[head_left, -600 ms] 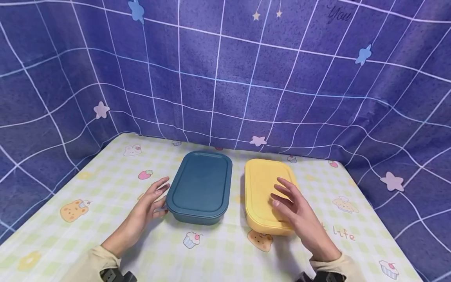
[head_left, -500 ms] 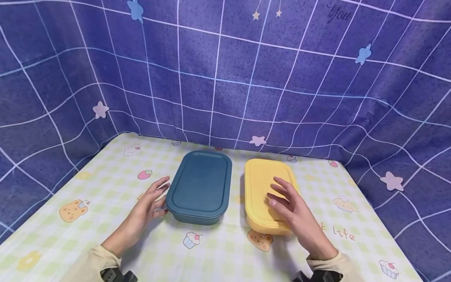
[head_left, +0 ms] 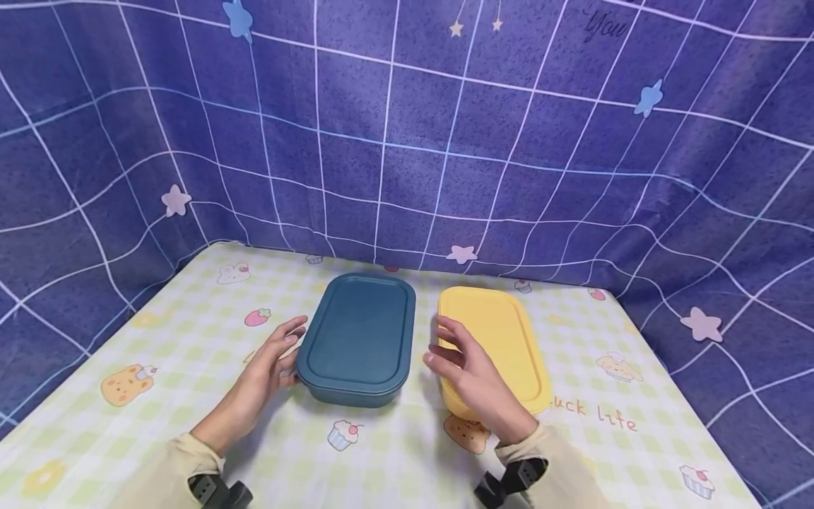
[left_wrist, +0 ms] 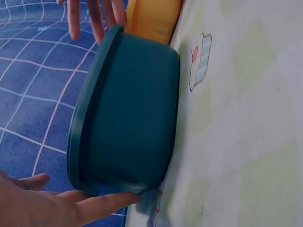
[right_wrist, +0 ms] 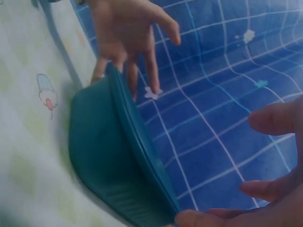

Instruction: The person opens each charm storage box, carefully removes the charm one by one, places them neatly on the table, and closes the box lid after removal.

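A dark teal lidded food container [head_left: 359,332] sits flat on the table, and a yellow one of similar shape, a lidded food container [head_left: 509,339], lies to its right. My left hand [head_left: 257,375] is at the teal container's left side, fingers loosely extended; in the left wrist view a fingertip [left_wrist: 128,198] meets its wall. My right hand [head_left: 473,378] hovers with spread fingers over the yellow container's left edge, hiding part of it, and faces the teal container. In the right wrist view a right fingertip [right_wrist: 187,218] overlaps the teal rim's near end.
A pale checked tablecloth [head_left: 407,459] with printed cupcakes and bears covers the table. Behind it and at both sides hangs a blue curtain [head_left: 420,177] with white grid lines and stars. A strip of cloth separates the two containers.
My right hand has moved left, from above the middle of the yellow container to its left edge, towards the teal one. The left hand stays beside the teal container.
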A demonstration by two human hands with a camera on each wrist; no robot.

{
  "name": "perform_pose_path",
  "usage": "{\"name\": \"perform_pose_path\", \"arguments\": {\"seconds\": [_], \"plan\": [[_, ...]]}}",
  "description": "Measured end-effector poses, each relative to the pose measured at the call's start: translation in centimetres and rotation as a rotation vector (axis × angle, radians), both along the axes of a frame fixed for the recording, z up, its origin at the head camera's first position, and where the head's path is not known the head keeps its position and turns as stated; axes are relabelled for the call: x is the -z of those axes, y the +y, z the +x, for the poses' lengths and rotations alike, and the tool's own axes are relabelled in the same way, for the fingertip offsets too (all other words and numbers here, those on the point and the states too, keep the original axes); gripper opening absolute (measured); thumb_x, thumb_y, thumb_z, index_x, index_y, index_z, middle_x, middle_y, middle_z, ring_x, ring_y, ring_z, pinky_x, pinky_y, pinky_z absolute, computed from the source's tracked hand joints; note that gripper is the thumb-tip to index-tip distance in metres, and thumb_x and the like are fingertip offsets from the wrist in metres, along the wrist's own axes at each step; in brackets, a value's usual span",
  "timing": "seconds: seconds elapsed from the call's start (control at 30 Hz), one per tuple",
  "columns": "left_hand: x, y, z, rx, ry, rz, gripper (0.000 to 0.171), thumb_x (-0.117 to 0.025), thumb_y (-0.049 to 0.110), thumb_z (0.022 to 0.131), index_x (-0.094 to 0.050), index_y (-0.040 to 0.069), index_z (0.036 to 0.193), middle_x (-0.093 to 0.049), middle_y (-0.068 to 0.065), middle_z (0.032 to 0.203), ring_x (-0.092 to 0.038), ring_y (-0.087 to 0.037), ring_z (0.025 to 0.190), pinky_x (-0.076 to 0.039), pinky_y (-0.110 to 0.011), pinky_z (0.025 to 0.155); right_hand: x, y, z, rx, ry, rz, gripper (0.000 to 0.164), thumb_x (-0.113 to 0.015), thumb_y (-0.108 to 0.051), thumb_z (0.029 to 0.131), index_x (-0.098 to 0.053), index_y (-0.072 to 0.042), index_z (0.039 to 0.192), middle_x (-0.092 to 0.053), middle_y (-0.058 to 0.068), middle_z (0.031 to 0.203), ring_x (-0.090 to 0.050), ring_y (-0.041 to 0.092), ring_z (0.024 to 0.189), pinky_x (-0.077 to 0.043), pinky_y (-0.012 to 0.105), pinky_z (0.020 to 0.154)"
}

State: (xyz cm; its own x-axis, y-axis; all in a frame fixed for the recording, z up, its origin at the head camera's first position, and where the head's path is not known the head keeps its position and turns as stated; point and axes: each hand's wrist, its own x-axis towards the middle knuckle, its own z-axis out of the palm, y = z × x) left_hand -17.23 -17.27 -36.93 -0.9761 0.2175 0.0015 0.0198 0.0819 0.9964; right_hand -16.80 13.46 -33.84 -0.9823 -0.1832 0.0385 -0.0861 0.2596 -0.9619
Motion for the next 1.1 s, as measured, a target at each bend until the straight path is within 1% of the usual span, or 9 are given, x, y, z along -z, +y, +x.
{"name": "perform_pose_path", "arguments": {"seconds": [0.27,0.53,0.63,0.77,0.87,0.93,1.0,1.07,1.1], "plan": [[0.2,0.3,-0.8,-0.042,0.022,-0.142,0.060,-0.036,0.032,0.104,-0.021,0.013,0.159,-0.014,-0.020,0.168,-0.034,-0.045,0.148,-0.047,-0.032,0.094,1.1,-2.7,-1.9,-0.014,-0.004,0.064,0.066,-0.067,-0.021,0.095,-0.037,-0.017,0.153,-0.034,0.017,0.161,-0.041,0.044,0.144,-0.043,0.057,0.113],[0.5,0.6,-1.2,-0.036,0.061,-0.140,0.063,-0.043,0.029,0.104,-0.019,0.012,0.159,-0.010,-0.019,0.169,-0.023,-0.042,0.153,-0.043,-0.050,0.109,1.6,-4.5,-3.7,0.038,0.001,0.183,0.072,-0.070,-0.023,0.092,-0.036,-0.012,0.154,-0.033,0.018,0.162,-0.039,0.048,0.144,-0.044,0.060,0.111],[0.6,0.6,-1.4,-0.033,0.068,-0.137,0.063,-0.045,0.028,0.104,-0.019,0.011,0.159,-0.011,-0.018,0.169,-0.025,-0.041,0.153,-0.046,-0.046,0.107,1.9,-5.0,-4.2,0.043,0.022,0.245,0.072,-0.070,-0.022,0.092,-0.035,-0.009,0.154,-0.036,0.020,0.160,-0.042,0.048,0.142,-0.043,0.060,0.112],[0.8,0.5,-1.7,-0.032,0.063,-0.137,0.064,-0.047,0.028,0.104,-0.019,0.013,0.159,-0.014,-0.016,0.169,-0.031,-0.040,0.150,-0.052,-0.033,0.095,2.1,-5.5,-4.7,0.040,0.050,0.295,0.072,-0.069,-0.022,0.092,-0.036,-0.005,0.153,-0.040,0.022,0.158,-0.042,0.042,0.144,-0.039,0.058,0.116],[0.9,0.5,-2.0,-0.039,0.076,-0.169,0.065,-0.049,0.029,0.103,-0.020,0.014,0.159,-0.017,-0.017,0.168,-0.031,-0.040,0.150,-0.051,-0.037,0.097,2.1,-5.7,-4.8,0.038,0.060,0.306,0.073,-0.069,-0.023,0.091,-0.036,-0.004,0.153,-0.040,0.022,0.157,-0.039,0.039,0.147,-0.034,0.056,0.120],[1.0,0.5,-2.1,-0.046,0.096,-0.203,0.065,-0.049,0.030,0.103,-0.021,0.013,0.159,-0.018,-0.018,0.167,-0.027,-0.042,0.152,-0.046,-0.049,0.108,2.2,-5.9,-4.9,0.038,0.060,0.305,0.073,-0.069,-0.024,0.091,-0.036,-0.004,0.153,-0.040,0.023,0.157,-0.038,0.038,0.148,-0.032,0.056,0.122],[1.0,0.6,-2.3,-0.049,0.115,-0.231,0.065,-0.049,0.031,0.103,-0.022,0.013,0.159,-0.019,-0.018,0.167,-0.021,-0.043,0.154,-0.034,-0.059,0.119,2.2,-6.0,-4.9,0.045,0.050,0.305,0.073,-0.069,-0.024,0.092,-0.036,-0.005,0.153,-0.040,0.022,0.158,-0.037,0.037,0.148,-0.031,0.055,0.123],[1.0,0.6,-2.5,-0.054,0.125,-0.251,0.065,-0.050,0.032,0.103,-0.024,0.013,0.158,-0.020,-0.017,0.167,-0.017,-0.043,0.155,-0.022,-0.063,0.124,2.2,-6.0,-4.9,0.052,0.044,0.302,0.072,-0.069,-0.024,0.092,-0.037,-0.006,0.153,-0.040,0.021,0.158,-0.037,0.037,0.148,-0.031,0.055,0.123],[1.0,0.6,-2.6,-0.054,0.126,-0.257,0.065,-0.050,0.032,0.102,-0.024,0.013,0.158,-0.020,-0.017,0.167,-0.016,-0.043,0.155,-0.021,-0.063,0.124,2.2,-6.1,-4.9,0.053,0.044,0.299,0.071,-0.069,-0.024,0.092,-0.037,-0.006,0.153,-0.040,0.022,0.158,-0.037,0.037,0.148,-0.030,0.055,0.123]]}}
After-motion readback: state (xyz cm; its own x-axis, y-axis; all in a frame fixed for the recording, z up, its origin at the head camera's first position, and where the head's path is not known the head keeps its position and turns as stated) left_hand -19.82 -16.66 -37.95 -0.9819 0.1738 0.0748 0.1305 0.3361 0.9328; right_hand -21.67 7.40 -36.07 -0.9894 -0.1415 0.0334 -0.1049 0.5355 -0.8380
